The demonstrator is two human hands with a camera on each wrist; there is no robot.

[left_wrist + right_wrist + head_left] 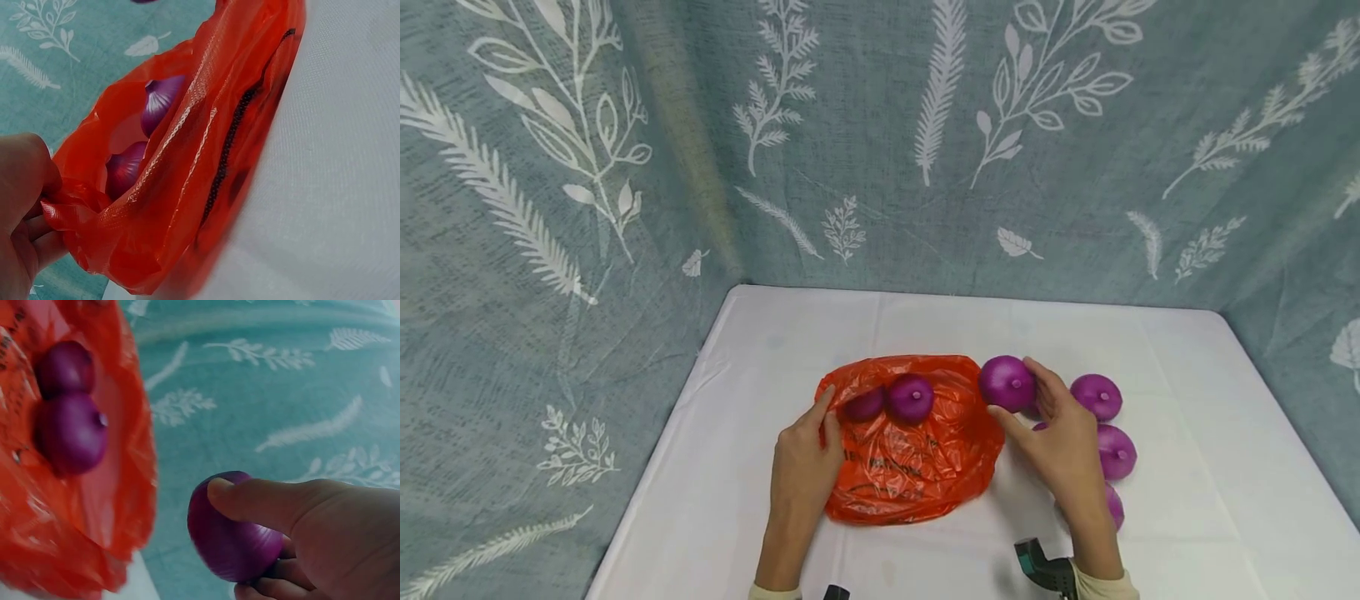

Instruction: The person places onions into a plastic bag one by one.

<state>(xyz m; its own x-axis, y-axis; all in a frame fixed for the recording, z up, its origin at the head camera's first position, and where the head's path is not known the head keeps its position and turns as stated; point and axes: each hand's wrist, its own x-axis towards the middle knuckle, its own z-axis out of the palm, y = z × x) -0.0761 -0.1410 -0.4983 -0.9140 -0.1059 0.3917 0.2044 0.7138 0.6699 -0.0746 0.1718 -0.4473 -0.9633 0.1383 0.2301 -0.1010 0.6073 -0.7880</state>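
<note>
A red plastic bag (917, 475) lies on the white table with its mouth held apart. Inside it sit two purple onions, one onion (911, 398) in plain sight and another onion (862, 406) partly under the bag's edge. My left hand (808, 458) pinches the bag's rim at its left side; the left wrist view shows the plastic (75, 206) between thumb and fingers. Just off the bag's right edge, my right hand (1060, 437) holds a purple onion (1004, 383) between thumb and fingers. That onion (231, 531) is raised beside the bag's opening in the right wrist view.
Several more purple onions lie to the right, among them a far onion (1097, 397) and a middle onion (1117, 452); some are partly hidden behind my right hand. The white table (1195, 500) meets a teal leaf-patterned cloth (880, 208) at its back and sides.
</note>
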